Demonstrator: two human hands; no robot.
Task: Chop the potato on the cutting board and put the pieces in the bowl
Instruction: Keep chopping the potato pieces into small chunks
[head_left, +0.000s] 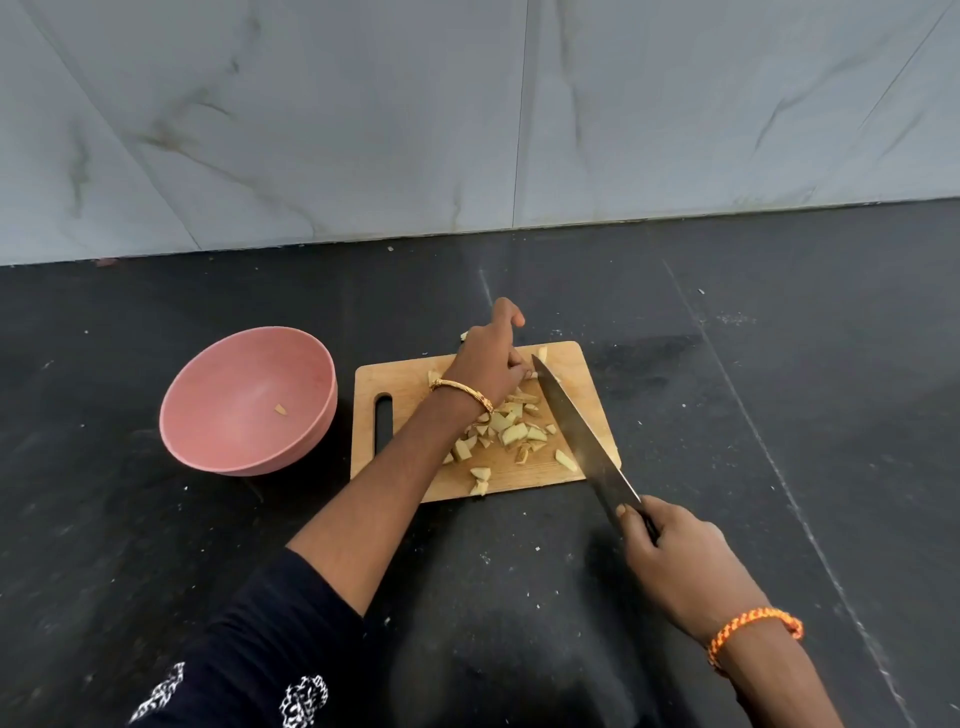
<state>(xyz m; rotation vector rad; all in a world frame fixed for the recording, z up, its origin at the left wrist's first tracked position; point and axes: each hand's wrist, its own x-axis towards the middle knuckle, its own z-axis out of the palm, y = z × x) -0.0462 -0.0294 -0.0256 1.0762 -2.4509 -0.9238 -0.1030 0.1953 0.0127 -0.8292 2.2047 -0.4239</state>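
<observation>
The left hand (488, 364) reaches forward with its forearm stretched out, fingers curled downward and the index finger raised; whether it holds anything is hidden. The right hand (675, 556) sits lower, fingers wrapped in a closed grip, wrist angled inward.

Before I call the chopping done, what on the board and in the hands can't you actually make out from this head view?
- Whatever the left hand presses or holds: its own back hides the fingers.
- Potato pieces under the left wrist and forearm: covered, so no count.
- Knife handle: buried in the right hand.
- The blade tip's contact with the cutting board: masked by the left hand.
- The scrap in the pink bowl: too small to identify.
</observation>
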